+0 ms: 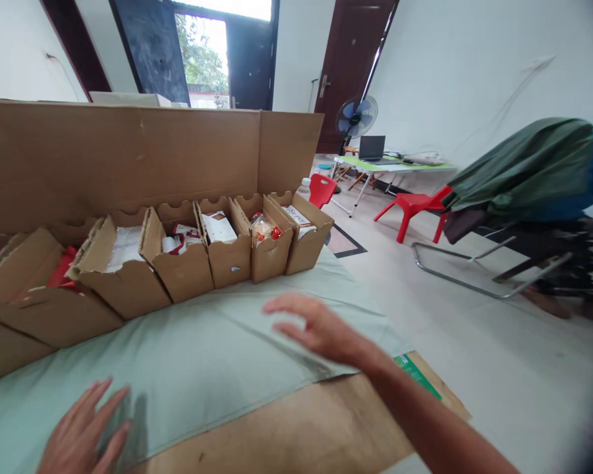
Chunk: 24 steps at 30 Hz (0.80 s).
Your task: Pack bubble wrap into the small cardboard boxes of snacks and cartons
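My left hand [86, 428] hovers low at the left over the pale green cloth [192, 355], fingers spread and holding nothing. Farther right, my right hand [309, 322] is above the same cloth, thumb and fingers apart with nothing between them. Beyond both hands stands a row of cardboard bins [185, 273]. One has a red item [63, 266], another white plastic-wrapped packs [125, 249]. Red-and-white packets [182, 238], a white box [218, 227], a clear bag with red bits [265, 228] and a printed white packet [299, 218] sit in the others.
A tall cardboard panel [143, 151] rises behind the bins. Bare cardboard [296, 428] lies under the cloth's near edge. To the right are red chairs [410, 207], a folding table [400, 166] with a laptop [372, 148], a fan [357, 118], and a chair draped in dark green cloth [528, 171].
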Motion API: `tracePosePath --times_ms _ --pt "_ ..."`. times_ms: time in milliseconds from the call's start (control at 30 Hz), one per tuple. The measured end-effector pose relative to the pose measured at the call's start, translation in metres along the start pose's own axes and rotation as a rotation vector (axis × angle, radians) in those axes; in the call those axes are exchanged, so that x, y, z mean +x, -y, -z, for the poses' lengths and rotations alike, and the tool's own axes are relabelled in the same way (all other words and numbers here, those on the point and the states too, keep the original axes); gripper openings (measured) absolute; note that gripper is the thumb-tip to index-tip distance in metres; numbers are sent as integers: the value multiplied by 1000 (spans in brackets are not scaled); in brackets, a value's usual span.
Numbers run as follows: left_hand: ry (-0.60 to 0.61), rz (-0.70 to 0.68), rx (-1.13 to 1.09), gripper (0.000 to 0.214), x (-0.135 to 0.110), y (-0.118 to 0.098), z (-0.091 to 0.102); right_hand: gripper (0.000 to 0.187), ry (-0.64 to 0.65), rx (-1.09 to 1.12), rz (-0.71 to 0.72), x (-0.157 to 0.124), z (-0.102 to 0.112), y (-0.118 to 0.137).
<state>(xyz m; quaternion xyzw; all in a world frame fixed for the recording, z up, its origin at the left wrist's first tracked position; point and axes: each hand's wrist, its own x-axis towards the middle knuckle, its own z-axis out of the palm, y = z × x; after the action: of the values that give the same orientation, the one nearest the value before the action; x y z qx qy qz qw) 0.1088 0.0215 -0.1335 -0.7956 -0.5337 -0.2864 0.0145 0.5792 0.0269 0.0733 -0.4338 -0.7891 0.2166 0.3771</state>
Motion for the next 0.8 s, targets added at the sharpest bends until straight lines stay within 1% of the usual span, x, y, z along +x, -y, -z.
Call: tracePosePath --times_ms 67,100,133,167,233,300,400,500,600,667,733,800 --pt "10 -63 -15 42 21 -27 -15 25 -186 -215 -56 30 63 -22" --pt "16 -83 0 42 26 -36 -21 28 -234 -342 -94 47 89 -33" --pt "23 -101 26 43 29 -41 -27 31 -211 -485 -181 65 109 -44" --pt "35 -120 58 45 29 -43 -30 35 -148 -611 -281 82 125 -56" --pt "58 -172 127 51 26 -43 -33 32 -13 -689 -380 114 144 -77" --pt "67 -237 189 56 23 -40 -31 23 156 -688 -436 139 150 -95" --pt "63 -300 238 60 23 -41 -27 12 401 -697 -510 163 151 -113" --pt "50 -288 237 64 25 -46 -25 8 543 -745 -568 176 156 -123" --pt "47 -273 217 66 25 -47 -27 6 604 -806 -614 179 160 -127" --pt "44 -274 206 65 24 -47 -28 8 616 -839 -645 177 157 -128" --pt "47 -264 201 64 23 -47 -28 18 599 -860 -671 176 147 -127" --pt "38 -252 194 63 24 -49 -28 30 535 -873 -684 175 133 -126"
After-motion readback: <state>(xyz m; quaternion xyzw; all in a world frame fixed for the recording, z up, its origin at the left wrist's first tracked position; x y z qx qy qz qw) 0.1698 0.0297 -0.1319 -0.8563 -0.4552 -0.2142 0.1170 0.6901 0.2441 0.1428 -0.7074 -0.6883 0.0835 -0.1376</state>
